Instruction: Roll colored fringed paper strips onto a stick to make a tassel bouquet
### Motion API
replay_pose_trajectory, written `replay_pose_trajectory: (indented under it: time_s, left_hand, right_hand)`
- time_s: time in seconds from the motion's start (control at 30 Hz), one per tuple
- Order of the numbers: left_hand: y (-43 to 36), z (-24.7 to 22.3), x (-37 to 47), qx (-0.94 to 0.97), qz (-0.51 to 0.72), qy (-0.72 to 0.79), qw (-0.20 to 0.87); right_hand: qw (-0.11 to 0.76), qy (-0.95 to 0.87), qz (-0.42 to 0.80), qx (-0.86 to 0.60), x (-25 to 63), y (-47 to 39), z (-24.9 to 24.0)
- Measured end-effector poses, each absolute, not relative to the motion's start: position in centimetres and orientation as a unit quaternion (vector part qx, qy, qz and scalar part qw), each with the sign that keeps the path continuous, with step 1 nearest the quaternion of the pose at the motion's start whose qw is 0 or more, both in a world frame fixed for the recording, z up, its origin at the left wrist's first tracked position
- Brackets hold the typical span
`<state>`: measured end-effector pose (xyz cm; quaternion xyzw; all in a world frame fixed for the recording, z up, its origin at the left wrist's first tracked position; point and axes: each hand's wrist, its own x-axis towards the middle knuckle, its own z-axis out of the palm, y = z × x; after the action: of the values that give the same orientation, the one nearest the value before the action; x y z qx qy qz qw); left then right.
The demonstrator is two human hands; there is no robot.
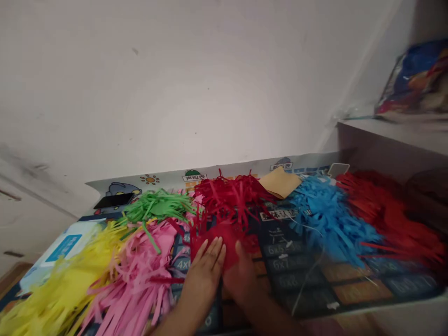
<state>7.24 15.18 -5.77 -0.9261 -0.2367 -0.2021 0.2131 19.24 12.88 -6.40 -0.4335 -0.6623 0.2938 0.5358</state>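
Observation:
In front of me lies a bundle of dark red fringed paper (234,198), its strips spreading away from me. A smoother red piece (224,235) of it sits nearest my hands. My left hand (207,261) rests on this piece with its fingers stretched out and laid flat. My right hand (241,270) touches the right side of the same piece. That hand is blurred and its fingers are partly hidden, so its grip does not show.
Pink (147,275), yellow (70,284) and green fringed paper (161,205) lie left, beside a wipes pack (66,249) and a phone (114,200). Right are blue (329,219) and red fringed paper (388,214), a tan paper (280,182) and a string (308,273). A printed mat (287,280) covers the table.

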Motion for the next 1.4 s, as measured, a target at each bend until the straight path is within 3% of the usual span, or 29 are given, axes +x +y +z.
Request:
replay_pose_trajectory:
  time_s: [0.1, 0.2, 0.33, 0.4, 0.43, 0.5, 0.6, 0.67, 0.73, 0.83, 0.93, 1.1, 1.4]
  left_hand:
    - [14.5, -8.4, 8.2, -0.938, -0.183, -0.221, 0.193]
    - [13.7, -9.8, 9.0, -0.957, -0.140, -0.206, 0.152]
    - [12.3, -11.0, 9.8, -0.971, -0.089, -0.203, 0.092]
    - [11.8, -11.5, 10.2, -0.974, -0.075, -0.208, 0.054]
    - [11.6, -11.6, 10.3, -0.974, -0.072, -0.212, 0.036]
    - [11.4, -11.8, 10.7, -0.971, -0.075, -0.225, 0.007]
    - [11.5, -12.1, 10.9, -0.964, -0.103, -0.244, -0.021]
    - [11.9, -12.2, 10.5, -0.958, -0.137, -0.246, -0.045]
    - [12.6, -11.8, 9.6, -0.947, -0.184, -0.247, -0.089]
    - [14.0, -10.2, 8.4, -0.911, -0.219, -0.300, -0.178]
    - [15.5, -8.0, 8.4, -0.881, -0.148, -0.392, -0.222]
    - [17.1, -6.7, 10.6, -0.864, -0.044, -0.473, -0.168]
    - [18.0, -7.5, 11.4, -0.858, -0.006, -0.493, -0.146]
  right_hand:
    - [0.687, -0.324, 0.557, -0.337, 21.4, 13.6, -6.9]
    - [0.705, -0.019, 0.679, -0.204, 25.6, 13.1, -7.4]
    - [0.752, -0.037, 0.570, -0.328, 34.7, 10.9, -6.8]
    - [0.743, -0.157, 0.387, -0.523, 38.3, 9.3, -5.8]
    - [0.726, -0.218, 0.270, -0.594, 39.2, 8.5, -5.4]
    - [0.695, -0.284, 0.162, -0.640, 38.6, 6.9, -5.0]
    - [0.590, -0.465, 0.181, -0.635, 34.1, 5.0, -6.3]
    - [0.423, -0.653, 0.205, -0.593, 31.5, 4.7, -7.8]
    - [0.319, -0.722, 0.201, -0.580, 30.7, 5.2, -9.1]
    - [0.275, -0.696, 0.216, -0.627, 31.9, 6.4, -9.6]
    - [0.227, -0.654, 0.232, -0.683, 32.9, 7.8, -8.9]
    - [0.129, -0.622, 0.163, -0.755, 31.9, 10.1, -8.2]
    - [0.095, -0.599, 0.159, -0.779, 32.0, 10.8, -8.5]
